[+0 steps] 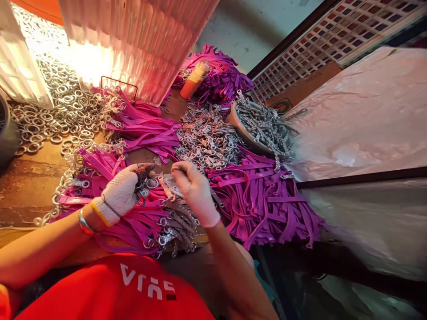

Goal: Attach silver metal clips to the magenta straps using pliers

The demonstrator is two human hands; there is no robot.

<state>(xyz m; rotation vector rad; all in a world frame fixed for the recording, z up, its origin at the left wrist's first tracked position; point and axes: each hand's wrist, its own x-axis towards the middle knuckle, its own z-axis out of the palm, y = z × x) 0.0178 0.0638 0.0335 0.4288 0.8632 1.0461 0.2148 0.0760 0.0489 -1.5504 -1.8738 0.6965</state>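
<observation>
My left hand (120,191) wears a white dotted glove with dark, worn fingertips. Its fingers are closed around a small bunch of metal rings (152,183) and fittings. Just to the right, my right hand (195,191) is in a plain white glove, thumb and fingers curled into a pinch; whatever lies between them is too small to make out. Beneath both hands are bright purple straps (133,226) with metal rings at their ends. Short silvery chain pieces (182,222) hang along the right side of that pile.
Loose metal rings (63,111) cover the table's left side. Beyond my hands lies a heap of metal clips (210,138), beside a bucket (238,124) of chains. More purple straps (267,200) lie to the right. An orange bottle (193,82) and translucent corrugated sheets (140,44) stand behind.
</observation>
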